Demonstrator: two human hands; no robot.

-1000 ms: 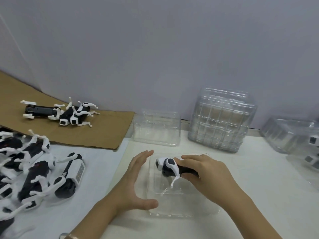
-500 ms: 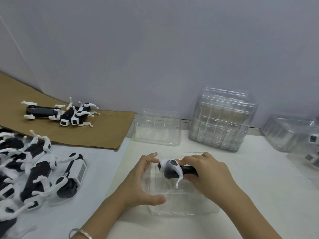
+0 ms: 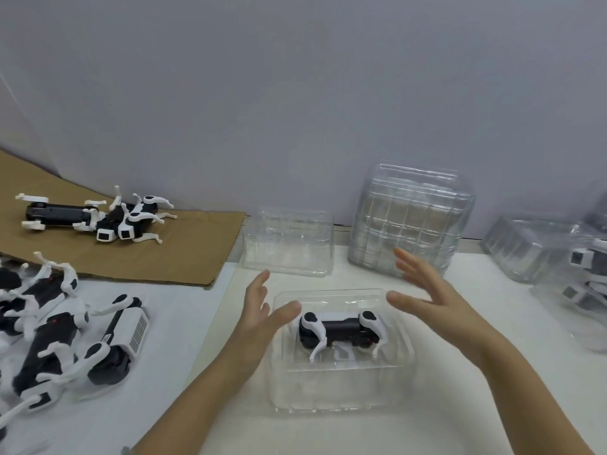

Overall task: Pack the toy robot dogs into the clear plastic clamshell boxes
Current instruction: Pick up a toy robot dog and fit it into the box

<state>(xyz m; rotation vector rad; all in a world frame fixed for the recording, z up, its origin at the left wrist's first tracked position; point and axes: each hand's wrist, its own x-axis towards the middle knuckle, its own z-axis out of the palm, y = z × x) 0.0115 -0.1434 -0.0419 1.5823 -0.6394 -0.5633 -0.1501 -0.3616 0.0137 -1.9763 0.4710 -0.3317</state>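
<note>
A black-and-white toy robot dog (image 3: 341, 331) lies on its side in a clear plastic clamshell base (image 3: 338, 385) in front of me. My left hand (image 3: 262, 310) hovers at the tray's left edge with fingers straight. Above the tray's right far corner is my right hand (image 3: 427, 295), fingers spread and holding nothing. Neither hand touches the dog. A clear lid half (image 3: 289, 246) sits just behind the tray.
Several loose robot dogs (image 3: 59, 336) lie heaped at the left on white paper. A few more dogs (image 3: 98, 218) rest on brown cardboard (image 3: 184, 251). A tall stack of clear clamshells (image 3: 410, 221) stands behind; packed boxes (image 3: 571, 267) sit at the right.
My right hand has let go of the dog, which now lies in the tray. Both hands have lifted away and opened.
</note>
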